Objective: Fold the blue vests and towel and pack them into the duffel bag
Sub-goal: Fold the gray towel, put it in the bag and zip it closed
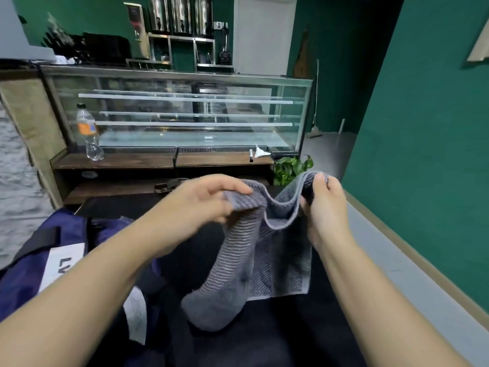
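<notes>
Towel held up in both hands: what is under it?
Under the gray towel, held by the left hand and right hand, lies a dark surface. The navy bag sits to its left. Whatever lies directly behind the hanging cloth is covered.

Both hands up over the dark table (pixel 277 340), holding a grey ribbed towel (pixel 238 260). Left hand (pixel 203 200) pinches one top corner, right hand (pixel 325 202) grips the other; top edge sags between them, rest hangs down with its lower end resting on the table. Navy duffel bag (pixel 31 271) sits at left. Plastic bottle (pixel 88 133) stands on the wooden counter (pixel 132 160) behind, in front of the glass display case (pixel 185 109).
</notes>
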`<state>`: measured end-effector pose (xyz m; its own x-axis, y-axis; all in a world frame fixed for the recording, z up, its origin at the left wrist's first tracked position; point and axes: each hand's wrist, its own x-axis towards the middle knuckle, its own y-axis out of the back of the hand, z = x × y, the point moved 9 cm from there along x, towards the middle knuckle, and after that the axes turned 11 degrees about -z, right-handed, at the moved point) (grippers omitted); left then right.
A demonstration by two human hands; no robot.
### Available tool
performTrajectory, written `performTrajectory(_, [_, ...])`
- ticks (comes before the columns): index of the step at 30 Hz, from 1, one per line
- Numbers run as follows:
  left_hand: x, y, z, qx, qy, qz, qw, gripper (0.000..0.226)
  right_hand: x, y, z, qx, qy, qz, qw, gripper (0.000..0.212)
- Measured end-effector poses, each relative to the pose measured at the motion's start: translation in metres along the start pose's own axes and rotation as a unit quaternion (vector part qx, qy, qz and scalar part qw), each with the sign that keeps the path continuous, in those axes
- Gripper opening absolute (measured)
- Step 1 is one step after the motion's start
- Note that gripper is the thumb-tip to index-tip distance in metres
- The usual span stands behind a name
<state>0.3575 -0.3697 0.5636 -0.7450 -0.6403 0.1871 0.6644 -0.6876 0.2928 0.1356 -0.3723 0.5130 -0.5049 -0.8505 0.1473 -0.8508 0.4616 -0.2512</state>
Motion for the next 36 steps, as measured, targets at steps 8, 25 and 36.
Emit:
performTrajectory(8, [0.008, -0.024, -0.001, 0.255, 0.000, 0.083, 0.963, 0.014, -0.043, -0.049, 0.001, -0.066, 0.016, -0.146, 0.987, 0.027])
performTrajectory(25, [-0.004, 0.001, -0.019, 0.261, -0.022, 0.248, 0.933, 0.026, -0.084, -0.080, 0.010, -0.159, 0.059, -0.267, 0.949, 0.022])
performTrajectory(36, [0.001, -0.024, -0.040, 0.195, -0.008, -0.040, 0.980, 0.024, -0.073, -0.065, -0.002, -0.193, 0.108, -0.243, 0.945, 0.020])
